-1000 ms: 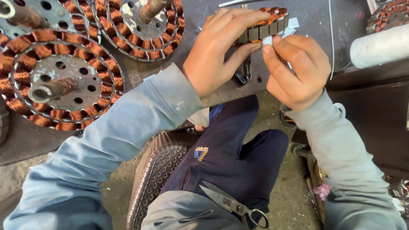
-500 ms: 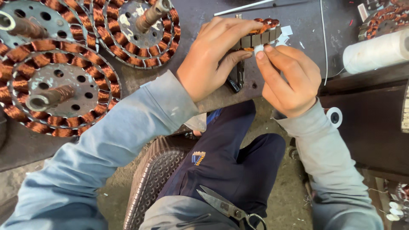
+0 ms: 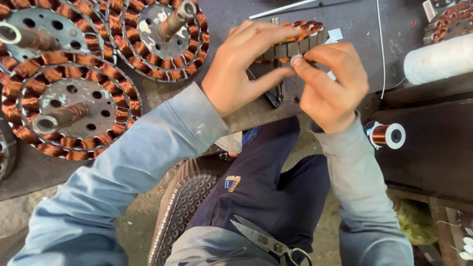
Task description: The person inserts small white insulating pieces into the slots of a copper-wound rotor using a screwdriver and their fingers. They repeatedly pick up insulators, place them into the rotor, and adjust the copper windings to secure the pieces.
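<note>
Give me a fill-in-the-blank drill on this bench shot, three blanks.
1. Both hands, left hand and right hand, hold a round stator wound with ____-coloured wire.
2. The steel scissors rest on the person's ____.
3. The small white spool of copper wire lies to the ____ of the right hand.

Missing words: copper; lap; right

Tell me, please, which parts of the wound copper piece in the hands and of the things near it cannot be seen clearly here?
- Head view: most of the wound stator is hidden by the left hand and right hand.
- What the right fingertips pinch is too small to identify.
- The white roll is cut off by the right edge.
- The scissors handles run off the bottom edge.
</note>
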